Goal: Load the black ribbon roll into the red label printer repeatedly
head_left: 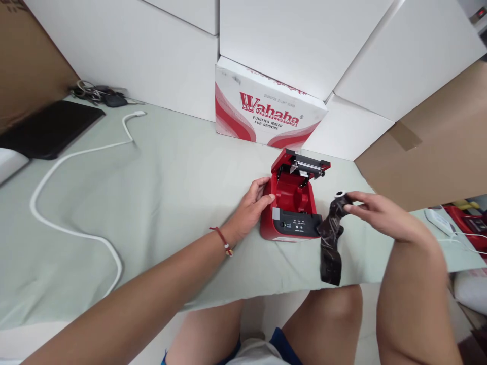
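Note:
A small red printer point(292, 208) with its lid flipped open stands on the pale green cloth point(171, 203). Its paper bay shows no roll inside. My left hand point(249, 210) rests against the printer's left side, fingers curled round its edge. My right hand point(380, 215), just right of the printer, pinches a small paper roll point(340, 195) with a white core. A dark, crumpled strip point(331, 243) hangs down from the roll towards the cloth's front edge.
A white box printed "Wahaha" point(262, 109) stands behind the printer among plain white boxes. A white cable point(68, 197) loops across the left. A black flat case point(45, 126) and keys lie at far left. Brown cardboard point(429, 147) leans at right.

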`<control>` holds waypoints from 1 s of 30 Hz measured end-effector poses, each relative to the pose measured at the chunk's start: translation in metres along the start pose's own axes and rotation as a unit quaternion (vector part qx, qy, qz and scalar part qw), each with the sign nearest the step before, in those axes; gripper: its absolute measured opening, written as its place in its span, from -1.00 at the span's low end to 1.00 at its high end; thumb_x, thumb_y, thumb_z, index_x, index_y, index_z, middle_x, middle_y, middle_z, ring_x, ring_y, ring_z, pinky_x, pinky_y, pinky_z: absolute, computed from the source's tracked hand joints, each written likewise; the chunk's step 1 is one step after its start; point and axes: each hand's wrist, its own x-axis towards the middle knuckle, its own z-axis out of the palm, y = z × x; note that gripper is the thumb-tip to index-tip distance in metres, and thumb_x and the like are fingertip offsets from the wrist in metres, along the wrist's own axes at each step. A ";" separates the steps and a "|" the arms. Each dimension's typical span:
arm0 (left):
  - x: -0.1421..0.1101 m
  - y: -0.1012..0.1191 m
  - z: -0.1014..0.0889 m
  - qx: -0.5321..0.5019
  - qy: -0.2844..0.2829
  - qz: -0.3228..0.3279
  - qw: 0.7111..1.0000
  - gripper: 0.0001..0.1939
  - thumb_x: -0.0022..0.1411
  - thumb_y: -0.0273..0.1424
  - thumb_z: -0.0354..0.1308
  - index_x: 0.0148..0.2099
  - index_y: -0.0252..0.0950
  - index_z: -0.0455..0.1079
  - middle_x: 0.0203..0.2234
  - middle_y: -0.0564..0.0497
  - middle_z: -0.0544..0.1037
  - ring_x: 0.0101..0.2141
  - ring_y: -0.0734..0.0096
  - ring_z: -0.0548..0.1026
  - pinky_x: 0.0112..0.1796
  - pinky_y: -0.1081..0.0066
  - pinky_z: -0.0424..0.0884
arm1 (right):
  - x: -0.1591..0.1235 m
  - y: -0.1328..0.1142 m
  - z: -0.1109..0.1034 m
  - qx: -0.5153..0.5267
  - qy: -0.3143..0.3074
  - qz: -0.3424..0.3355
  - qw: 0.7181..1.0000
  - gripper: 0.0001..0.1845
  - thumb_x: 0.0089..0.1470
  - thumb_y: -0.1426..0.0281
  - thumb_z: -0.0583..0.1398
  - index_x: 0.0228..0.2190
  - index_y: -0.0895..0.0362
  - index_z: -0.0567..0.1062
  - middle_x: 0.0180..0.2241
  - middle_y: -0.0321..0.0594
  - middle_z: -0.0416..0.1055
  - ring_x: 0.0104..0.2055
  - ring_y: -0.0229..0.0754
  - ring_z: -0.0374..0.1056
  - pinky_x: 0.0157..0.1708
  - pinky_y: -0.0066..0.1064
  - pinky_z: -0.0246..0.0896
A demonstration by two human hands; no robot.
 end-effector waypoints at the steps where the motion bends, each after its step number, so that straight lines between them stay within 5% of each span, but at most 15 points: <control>1: 0.000 0.001 0.000 -0.001 0.002 -0.002 1.000 -0.44 0.36 -0.17 0.28 0.31 -0.17 0.29 0.44 -0.18 0.41 0.49 -0.02 0.32 0.52 -0.10 0.16 | 0.005 0.006 0.011 0.010 -0.051 0.014 0.999 -0.61 0.21 0.00 0.33 -0.19 0.02 0.73 -0.29 -0.19 0.73 -0.37 -0.05 0.59 -0.41 -0.29 0.48; 4: 0.000 0.003 0.000 0.002 0.004 -0.009 1.000 -0.46 0.36 -0.19 0.27 0.31 -0.16 0.30 0.43 -0.16 0.42 0.49 -0.01 0.31 0.52 -0.12 0.16 | 0.017 0.012 0.048 0.042 -0.165 0.041 0.985 -0.63 0.27 0.14 0.25 -0.04 0.06 0.71 -0.14 -0.15 0.74 -0.26 -0.04 0.62 -0.23 -0.23 0.55; 8: 0.000 0.005 0.000 0.001 0.004 -0.011 1.000 -0.49 0.36 -0.23 0.27 0.30 -0.16 0.32 0.44 -0.14 0.42 0.50 0.01 0.30 0.53 -0.09 0.15 | 0.012 0.017 0.076 0.032 -0.095 0.067 0.993 -0.48 0.26 0.26 0.19 0.17 0.13 0.63 0.13 -0.03 0.67 -0.25 -0.09 0.59 -0.10 -0.16 0.55; 12: -0.001 0.007 0.000 0.002 0.008 -0.017 1.000 -0.48 0.35 -0.22 0.29 0.29 -0.15 0.34 0.44 -0.11 0.42 0.50 -0.01 0.28 0.53 -0.08 0.14 | -0.013 0.041 0.068 -0.032 -0.036 0.126 0.991 -0.50 0.25 0.23 0.19 0.14 0.10 0.65 0.06 -0.04 0.70 -0.29 -0.08 0.54 -0.10 -0.13 0.52; 17: -0.002 0.010 0.001 -0.007 0.010 -0.023 1.000 -0.49 0.34 -0.23 0.29 0.28 -0.15 0.35 0.44 -0.11 0.42 0.51 -0.03 0.27 0.53 -0.08 0.13 | -0.033 0.052 0.067 -0.012 -0.112 0.120 0.986 -0.53 0.26 0.22 0.18 0.11 0.01 0.67 0.10 -0.11 0.67 -0.14 -0.02 0.59 -0.04 -0.17 0.52; 22: -0.002 0.011 0.001 -0.006 0.015 -0.022 1.000 -0.50 0.34 -0.23 0.29 0.27 -0.15 0.35 0.44 -0.11 0.43 0.51 0.00 0.28 0.53 -0.07 0.13 | -0.035 0.040 0.062 -0.040 -0.136 0.087 0.986 -0.53 0.22 0.31 0.19 0.12 0.01 0.66 0.14 -0.11 0.64 0.11 0.08 0.58 0.13 -0.11 0.47; 27: -0.002 0.010 0.001 0.001 0.015 -0.025 1.000 -0.51 0.35 -0.23 0.29 0.26 -0.17 0.35 0.43 -0.12 0.43 0.50 0.01 0.30 0.52 -0.07 0.15 | -0.047 0.014 0.030 -0.077 -0.131 0.067 0.986 -0.61 0.27 0.26 0.20 0.06 -0.04 0.67 0.10 -0.15 0.65 0.01 0.05 0.61 0.02 -0.11 0.51; 30: -0.002 0.010 0.001 0.003 0.014 -0.025 1.000 -0.51 0.36 -0.23 0.28 0.26 -0.17 0.34 0.42 -0.13 0.45 0.48 0.01 0.33 0.50 -0.08 0.18 | -0.047 -0.017 0.033 -0.083 -0.139 0.010 0.987 -0.61 0.32 0.28 0.17 0.10 -0.07 0.63 0.12 -0.18 0.63 0.03 0.02 0.61 0.03 -0.13 0.50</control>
